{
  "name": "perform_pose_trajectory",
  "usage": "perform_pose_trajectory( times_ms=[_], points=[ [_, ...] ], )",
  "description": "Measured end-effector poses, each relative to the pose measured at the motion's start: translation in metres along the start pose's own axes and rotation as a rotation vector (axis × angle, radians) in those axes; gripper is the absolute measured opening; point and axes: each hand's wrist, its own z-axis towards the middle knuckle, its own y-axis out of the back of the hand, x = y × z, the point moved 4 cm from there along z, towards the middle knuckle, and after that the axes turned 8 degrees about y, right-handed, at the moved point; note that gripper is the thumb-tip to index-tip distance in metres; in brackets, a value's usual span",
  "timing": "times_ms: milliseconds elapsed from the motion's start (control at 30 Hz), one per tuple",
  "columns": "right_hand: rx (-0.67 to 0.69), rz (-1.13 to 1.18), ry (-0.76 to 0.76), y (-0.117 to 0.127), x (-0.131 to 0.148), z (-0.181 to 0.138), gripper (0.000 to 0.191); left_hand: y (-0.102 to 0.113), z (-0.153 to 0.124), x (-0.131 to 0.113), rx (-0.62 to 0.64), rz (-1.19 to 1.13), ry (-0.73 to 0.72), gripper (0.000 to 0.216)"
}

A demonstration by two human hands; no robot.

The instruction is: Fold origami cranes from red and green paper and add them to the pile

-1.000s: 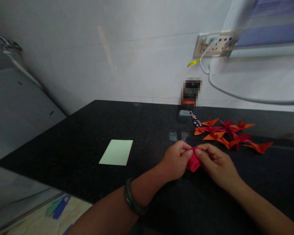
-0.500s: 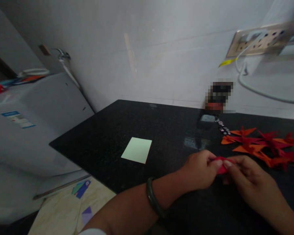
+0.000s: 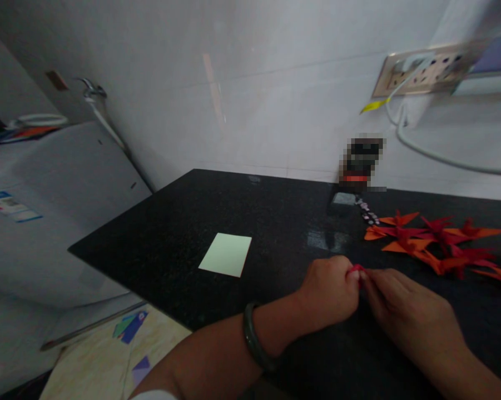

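We pinch the small red folded paper (image 3: pixel 357 270) between our left hand (image 3: pixel 331 291) and right hand (image 3: pixel 404 314) near the countertop's (image 3: pixel 170 244) front edge; light, limp, easily creased, it is best gripped along its folds.

small red folded paper (image 3: pixel 357 270), mostly hidden, pinched above black counter

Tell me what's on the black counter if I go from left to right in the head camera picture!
Pale green paper square → left hand → red folded paper pinched between both hands → right hand → pile of red and orange paper cranes.
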Motion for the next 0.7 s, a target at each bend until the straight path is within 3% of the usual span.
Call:
perform_pose_trajectory(
  times_ms=[133, 267, 567, 700],
  points=[
    [-0.119, 0.249, -0.021, 0.007, 0.003, 0.006, 0.024, -0.004, 0.005, 0.006, 0.072, -0.375, 0.108, 0.015],
    [-0.131, 0.515, -0.067, 0.005, -0.004, 0.010, 0.030, -0.010, 0.007, 0.008, 0.229, -0.676, 0.275, 0.011],
    [-0.028, 0.585, 0.051, -0.003, -0.008, 0.006, 0.032, -0.007, 0.005, 0.007, 0.295, -0.843, 0.401, 0.011],
    [-0.032, 0.700, -0.054, -0.002, -0.009, 0.007, 0.024, -0.006, 0.005, 0.005, 0.319, -0.802, 0.386, 0.012]
  ],
)
